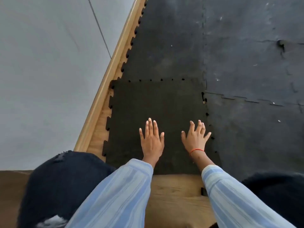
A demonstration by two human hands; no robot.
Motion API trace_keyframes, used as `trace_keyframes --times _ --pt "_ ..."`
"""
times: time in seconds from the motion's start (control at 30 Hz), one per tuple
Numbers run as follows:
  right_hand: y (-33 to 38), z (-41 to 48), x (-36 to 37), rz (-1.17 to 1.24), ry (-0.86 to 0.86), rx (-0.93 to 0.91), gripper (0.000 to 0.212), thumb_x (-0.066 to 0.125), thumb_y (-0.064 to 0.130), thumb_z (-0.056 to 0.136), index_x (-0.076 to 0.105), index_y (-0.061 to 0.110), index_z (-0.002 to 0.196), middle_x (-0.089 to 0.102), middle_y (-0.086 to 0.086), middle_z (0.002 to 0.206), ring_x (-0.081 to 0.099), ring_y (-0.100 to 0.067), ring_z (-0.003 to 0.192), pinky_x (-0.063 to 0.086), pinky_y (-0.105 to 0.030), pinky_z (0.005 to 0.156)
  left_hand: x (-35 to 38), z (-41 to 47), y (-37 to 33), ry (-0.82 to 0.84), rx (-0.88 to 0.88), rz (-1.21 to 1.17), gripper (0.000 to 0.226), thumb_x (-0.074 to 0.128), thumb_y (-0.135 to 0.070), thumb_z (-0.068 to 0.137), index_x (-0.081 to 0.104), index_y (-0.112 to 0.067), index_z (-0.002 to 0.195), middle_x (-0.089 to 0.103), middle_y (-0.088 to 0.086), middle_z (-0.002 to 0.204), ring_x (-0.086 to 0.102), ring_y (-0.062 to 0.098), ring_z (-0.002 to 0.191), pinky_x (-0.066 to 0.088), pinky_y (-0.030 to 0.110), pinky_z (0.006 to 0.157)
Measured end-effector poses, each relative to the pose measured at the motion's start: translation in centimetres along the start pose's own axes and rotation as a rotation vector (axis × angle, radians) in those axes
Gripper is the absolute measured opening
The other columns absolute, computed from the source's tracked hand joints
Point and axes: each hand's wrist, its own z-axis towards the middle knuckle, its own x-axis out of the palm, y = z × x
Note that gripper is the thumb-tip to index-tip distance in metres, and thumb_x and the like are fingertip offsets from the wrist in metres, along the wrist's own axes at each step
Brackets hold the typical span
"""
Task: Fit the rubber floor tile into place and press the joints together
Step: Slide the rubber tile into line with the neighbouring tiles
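Note:
A dark rubber floor tile (pixel 158 102) with jigsaw-toothed edges lies on the wooden floor in front of me. Its far edge meets a laid tile (pixel 167 46) and its right edge meets another laid tile (pixel 250 137). Small gaps show along both joints, the widest at the tile's upper right corner (pixel 204 97). My left hand (pixel 152 140) lies flat on the tile's near middle, fingers spread. My right hand (pixel 195 139) lies flat beside the right joint, fingers spread, with an orange band on its wrist.
A wooden skirting board (pixel 108 79) runs diagonally along the grey wall (pixel 49 71) at the left. Bare wooden floor (pixel 174 191) shows near me and left of the tile. My knees in dark trousers (pixel 62 181) flank my arms. Laid black tiles (pixel 250 46) cover the right side.

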Motion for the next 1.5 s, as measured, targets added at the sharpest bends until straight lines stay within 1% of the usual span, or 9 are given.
trace_keyframes --times 0.17,0.23,0.33,0.57,0.7,0.83,1.1,1.3,1.5 --pt "-1.6 0.0 0.8 -0.049 0.0 0.017 0.066 0.052 0.039 0.09 0.03 0.012 0.146 0.013 -0.02 0.157 0.006 -0.033 0.147 0.008 -0.064 0.112 1.9 -0.1 0.0 0.001 -0.025 0.004 0.073 0.002 -0.048 0.093 0.018 -0.01 0.152 0.012 0.01 0.161 0.013 0.024 0.148 0.011 0.048 0.117" --pt "-2.4 0.4 1.2 -0.07 -0.012 0.002 0.069 0.053 0.042 0.09 0.029 0.012 0.147 0.012 -0.02 0.158 0.005 -0.033 0.147 0.007 -0.063 0.112 2.8 -0.3 0.6 0.004 -0.033 0.019 0.07 0.007 -0.047 0.095 0.02 -0.009 0.152 0.013 0.01 0.161 0.015 0.024 0.148 0.013 0.049 0.117" --pt "-4.0 1.3 1.3 -0.062 0.008 0.084 0.083 0.053 0.053 0.087 0.02 0.009 0.149 0.006 -0.021 0.158 0.001 -0.033 0.147 0.007 -0.061 0.114 3.6 0.0 1.6 0.079 -0.095 0.018 0.063 0.022 -0.045 0.102 0.011 -0.01 0.154 0.005 0.01 0.162 0.005 0.024 0.149 0.007 0.049 0.118" --pt "-3.9 2.9 1.5 0.026 0.066 0.192 0.117 0.056 0.074 0.071 0.006 0.006 0.151 -0.004 -0.016 0.16 -0.005 -0.032 0.147 0.014 -0.061 0.113 2.3 2.9 4.9 0.113 -0.227 0.02 0.068 0.022 -0.049 0.101 -0.002 -0.012 0.154 -0.008 0.009 0.162 -0.004 0.025 0.149 0.005 0.052 0.118" --pt "-3.8 3.9 0.8 0.026 0.144 0.224 0.13 0.059 0.08 0.061 -0.004 0.011 0.151 -0.011 -0.016 0.159 -0.009 -0.032 0.147 0.007 -0.065 0.111 1.1 4.7 6.4 0.184 -0.266 0.033 0.078 0.024 -0.057 0.098 -0.007 -0.012 0.153 -0.014 0.01 0.161 -0.008 0.027 0.148 0.004 0.053 0.117" --pt "-3.9 5.1 0.1 -0.022 0.177 0.226 0.139 0.063 0.082 0.054 -0.005 0.009 0.151 -0.004 -0.018 0.16 -0.002 -0.035 0.147 0.002 -0.062 0.113 -0.4 6.2 8.3 0.226 -0.322 -0.004 0.099 0.032 -0.071 0.089 -0.011 -0.008 0.152 -0.019 0.013 0.159 -0.013 0.027 0.148 0.003 0.052 0.117" --pt "-4.0 4.9 -0.1 -0.038 0.12 0.178 0.141 0.065 0.082 0.051 0.004 0.003 0.15 0.017 -0.013 0.157 0.015 -0.035 0.143 0.02 -0.05 0.115 -3.0 9.1 12.1 0.286 -0.507 -0.081 0.135 0.053 -0.086 0.065 -0.013 -0.004 0.151 -0.016 0.025 0.157 -0.012 0.039 0.146 0.002 0.054 0.117" --pt "-4.3 4.6 -0.6 -0.048 0.123 0.162 0.135 0.063 0.081 0.055 0.004 0.006 0.151 0.02 -0.009 0.156 0.021 -0.036 0.139 0.03 -0.048 0.11 -2.8 9.7 13.0 0.265 -0.52 -0.122 0.145 0.062 -0.085 0.056 -0.016 -0.007 0.151 -0.016 0.021 0.158 -0.014 0.038 0.146 0.004 0.057 0.116" --pt "-4.5 2.7 0.0 -0.048 0.087 0.167 0.133 0.06 0.082 0.057 0.006 0.007 0.151 0.022 -0.007 0.156 0.024 -0.035 0.137 0.033 -0.046 0.106 -3.4 10.2 12.8 0.223 -0.545 -0.153 0.145 0.073 -0.077 0.054 -0.005 -0.005 0.152 -0.005 0.021 0.159 -0.003 0.04 0.146 0.011 0.057 0.116"
